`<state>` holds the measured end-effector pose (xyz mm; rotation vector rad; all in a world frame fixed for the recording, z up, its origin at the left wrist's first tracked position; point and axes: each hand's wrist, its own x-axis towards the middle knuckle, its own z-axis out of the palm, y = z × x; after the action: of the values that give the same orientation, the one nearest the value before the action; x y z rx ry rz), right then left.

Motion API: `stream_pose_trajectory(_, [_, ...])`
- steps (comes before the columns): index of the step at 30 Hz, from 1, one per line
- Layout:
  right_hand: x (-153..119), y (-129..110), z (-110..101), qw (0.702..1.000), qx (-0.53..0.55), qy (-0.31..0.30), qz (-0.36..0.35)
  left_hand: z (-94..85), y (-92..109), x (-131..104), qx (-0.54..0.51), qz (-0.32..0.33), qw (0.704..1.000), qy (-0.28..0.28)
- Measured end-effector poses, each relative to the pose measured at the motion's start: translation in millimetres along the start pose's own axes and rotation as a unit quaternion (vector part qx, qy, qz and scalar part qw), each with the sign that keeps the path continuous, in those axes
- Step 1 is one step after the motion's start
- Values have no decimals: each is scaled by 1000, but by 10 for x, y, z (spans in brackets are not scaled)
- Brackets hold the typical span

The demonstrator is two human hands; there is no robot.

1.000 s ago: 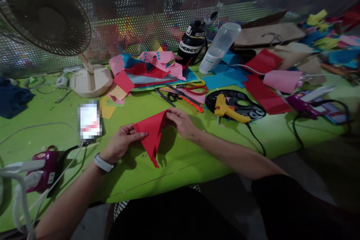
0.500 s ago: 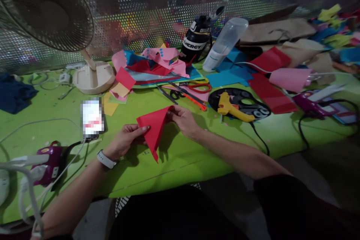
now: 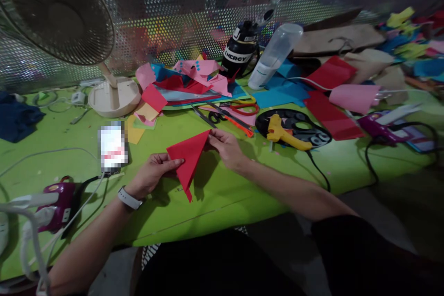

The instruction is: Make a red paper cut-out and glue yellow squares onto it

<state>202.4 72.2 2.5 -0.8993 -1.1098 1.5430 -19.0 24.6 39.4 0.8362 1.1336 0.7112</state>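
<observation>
A sheet of red paper (image 3: 188,155), folded to a triangle, is held up just above the green tabletop (image 3: 222,208). My left hand (image 3: 156,170) pinches its left side, thumb on the front and the other fingers behind. At the upper right corner, my right hand (image 3: 225,145) is closed on the paper between thumb and fingers. The triangle's narrow tip points down towards me. Beyond the hands lie scissors with orange-red handles (image 3: 246,109) and a second, dark-handled pair (image 3: 214,116).
A yellow glue gun (image 3: 286,135) rests on a black palette (image 3: 312,129) at right. A fan (image 3: 113,95) and a lit phone (image 3: 113,147) stand or lie at left, near a purple power strip (image 3: 57,206). Behind are a black bottle (image 3: 239,53) and coloured papers (image 3: 194,83).
The right corner of the red paper lies flatter and straighter now, where it was curled at my right hand. Both hands keep their grip nearly in place.
</observation>
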Motion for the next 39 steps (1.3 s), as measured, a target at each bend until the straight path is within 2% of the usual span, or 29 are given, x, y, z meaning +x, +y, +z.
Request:
stream_pose_trajectory(16, [-2, -63, 1, 1000, 20, 4, -18, -94, 7, 33, -16, -6, 1000, -14])
stream_pose_trajectory(25, [-7, -94, 18, 999, 32, 1, -22, -71, 37, 16, -16, -1, 1000, -10])
stream_pose_trajectory(33, [-67, -124, 51, 996, 75, -34, 36, -51, -28, 15, 9, 31, 999, 5])
stream_pose_trajectory(39, [-80, -100, 130, 995, 65, 9, 71, -48, -141, 34, 62, 64, 996, -6])
